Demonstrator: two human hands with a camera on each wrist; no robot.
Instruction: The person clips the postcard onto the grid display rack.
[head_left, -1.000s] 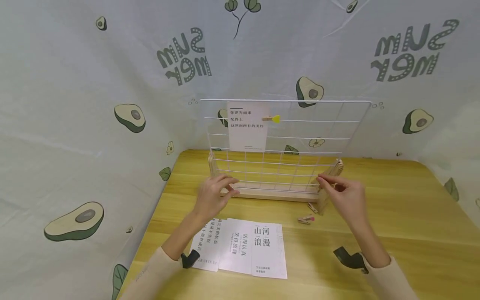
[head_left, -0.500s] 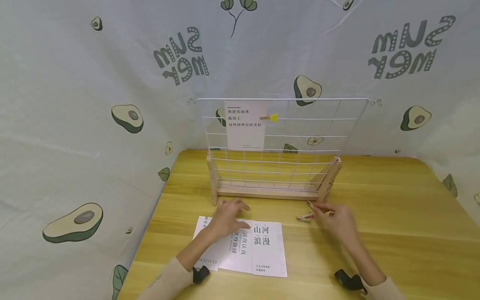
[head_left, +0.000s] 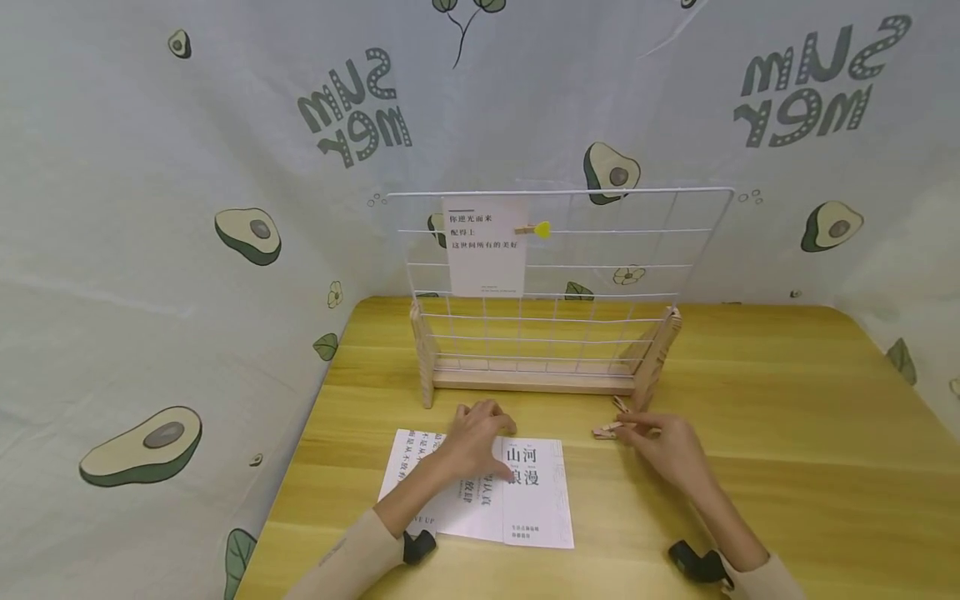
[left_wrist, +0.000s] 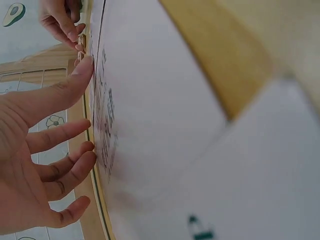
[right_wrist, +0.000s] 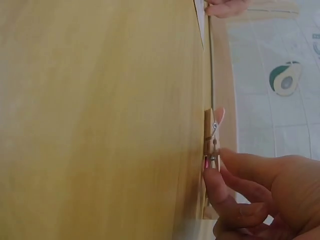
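Note:
My left hand [head_left: 471,446] is over the printed cards [head_left: 538,508], fingers spread and loosely bent. In the left wrist view the fingertips [left_wrist: 87,155] of the left hand come close along the card surface, with nothing between them. My right hand [head_left: 667,450] is at the small wooden clothespins near the rack's right foot. Its thumb and index finger pinch the end of a clothespin [right_wrist: 212,161] with a pink bit on it. Another clothespin [head_left: 621,405] lies just behind. On the white wire grid rack [head_left: 555,342], a card [head_left: 487,267] hangs by a clothespin with a yellow heart [head_left: 542,229].
The rack stands in a wooden base [head_left: 532,380] with two upright side posts, toward the back of the wooden table [head_left: 780,400]. A white cloth [head_left: 135,292] printed with avocados hangs behind and at the sides. The cards lie side by side, partly under the left forearm.
Both hands have come down from the rack's lower corners. The left has moved right over the cards; the right has gone to the clothespins on the table and taken one by its end.

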